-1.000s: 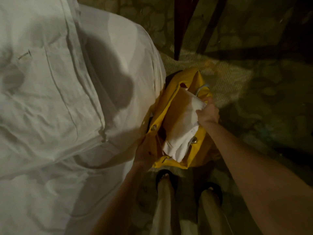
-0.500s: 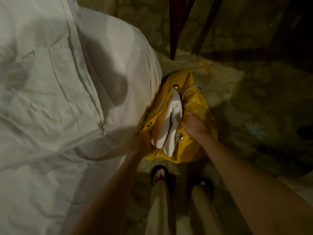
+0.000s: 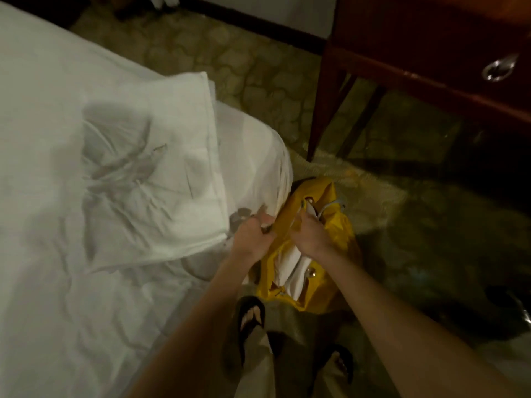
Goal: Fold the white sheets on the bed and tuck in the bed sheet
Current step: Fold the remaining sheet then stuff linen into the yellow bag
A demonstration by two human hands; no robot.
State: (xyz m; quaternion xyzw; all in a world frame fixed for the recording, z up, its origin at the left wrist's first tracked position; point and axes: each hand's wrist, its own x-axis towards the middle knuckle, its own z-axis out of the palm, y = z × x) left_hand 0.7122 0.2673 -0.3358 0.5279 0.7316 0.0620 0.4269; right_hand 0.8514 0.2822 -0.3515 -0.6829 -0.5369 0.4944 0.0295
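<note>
The bed sheet (image 3: 57, 282) lay wrinkled over the bed on the left, and 1 folded white sheet (image 3: 161, 179) rested on it near the bed's corner. Just right of that, the left hand (image 3: 250, 235) had its fingers curled round the near rim of a yellow bag (image 3: 339, 225) standing on the floor against the bed. The right hand (image 3: 311, 238) gripped the bag's mouth from the other side; whether it also pinched the white cloth (image 3: 290, 268) stuffed inside could not be told. A dark wooden table (image 3: 416, 53) stood further right. The sheets looked light, soft and limp, likely to sag and slip out of their folds, so corners and hems seemed the best places to take hold
</note>
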